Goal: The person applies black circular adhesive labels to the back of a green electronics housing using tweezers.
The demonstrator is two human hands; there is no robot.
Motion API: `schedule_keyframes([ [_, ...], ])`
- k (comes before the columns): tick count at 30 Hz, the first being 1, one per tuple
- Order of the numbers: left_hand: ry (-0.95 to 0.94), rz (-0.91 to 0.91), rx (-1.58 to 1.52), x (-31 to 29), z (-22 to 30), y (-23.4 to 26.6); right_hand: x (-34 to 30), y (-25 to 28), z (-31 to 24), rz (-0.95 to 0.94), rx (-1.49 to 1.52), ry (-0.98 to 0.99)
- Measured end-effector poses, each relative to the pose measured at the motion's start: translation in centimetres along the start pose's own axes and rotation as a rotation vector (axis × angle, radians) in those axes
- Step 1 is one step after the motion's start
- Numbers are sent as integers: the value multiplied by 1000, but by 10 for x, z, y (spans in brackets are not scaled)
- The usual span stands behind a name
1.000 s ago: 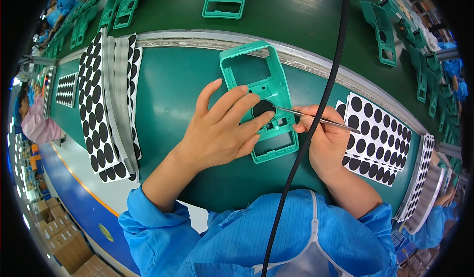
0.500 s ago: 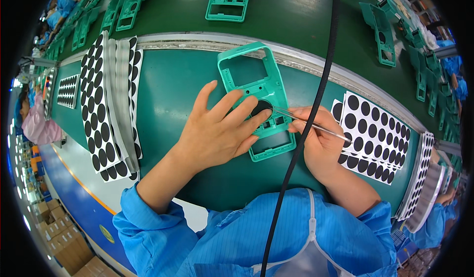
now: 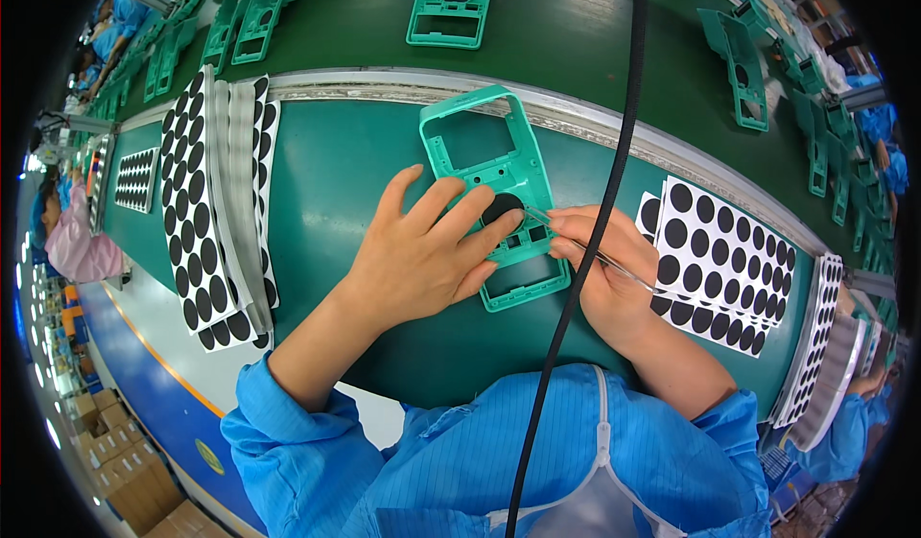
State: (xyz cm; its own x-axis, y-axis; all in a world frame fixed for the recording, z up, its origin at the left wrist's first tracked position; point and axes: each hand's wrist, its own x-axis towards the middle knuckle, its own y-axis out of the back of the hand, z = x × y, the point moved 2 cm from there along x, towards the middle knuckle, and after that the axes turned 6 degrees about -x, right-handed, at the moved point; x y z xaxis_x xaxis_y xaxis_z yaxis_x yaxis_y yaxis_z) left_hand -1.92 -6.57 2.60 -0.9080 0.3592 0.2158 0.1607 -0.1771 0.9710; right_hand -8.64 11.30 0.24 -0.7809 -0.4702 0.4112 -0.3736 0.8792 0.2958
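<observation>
A teal plastic housing (image 3: 523,166) with cut-out windows lies on the green bench in front of me. On its inner face sits a black round disc (image 3: 499,208). My left hand (image 3: 408,250) reaches over the housing from the left, its fingers spread. One of its fingertips rests at the disc's right edge and partly covers the disc. My right hand (image 3: 614,274) pinches metal tweezers (image 3: 629,273) at the housing's right side. The tweezers' tips point toward the disc, close to that left fingertip; whether they touch it is hard to see.
Sheets of black round stickers (image 3: 724,250) lie to the right, with more sticker sheets (image 3: 192,207) at the left. A black cable (image 3: 628,106) crosses in front of the view. Past the metal rail (image 3: 336,84), a green belt carries further teal housings (image 3: 454,9). Other people sit along both sides.
My right hand and the tweezers have shifted slightly left, toward the disc. My left hand stays spread on the housing. Across the view, the cable appears further left.
</observation>
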Motion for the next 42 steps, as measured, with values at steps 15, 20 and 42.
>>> schedule_keyframes([
  [15,22,-16,40,1,4,4,-3,3,-5,10,-76,192],
  [20,14,-6,12,2,2,1,-1,4,-3,15,-88,189],
  [42,-24,241,-428,-7,-13,-17,3,1,-4,-107,-150,234],
])
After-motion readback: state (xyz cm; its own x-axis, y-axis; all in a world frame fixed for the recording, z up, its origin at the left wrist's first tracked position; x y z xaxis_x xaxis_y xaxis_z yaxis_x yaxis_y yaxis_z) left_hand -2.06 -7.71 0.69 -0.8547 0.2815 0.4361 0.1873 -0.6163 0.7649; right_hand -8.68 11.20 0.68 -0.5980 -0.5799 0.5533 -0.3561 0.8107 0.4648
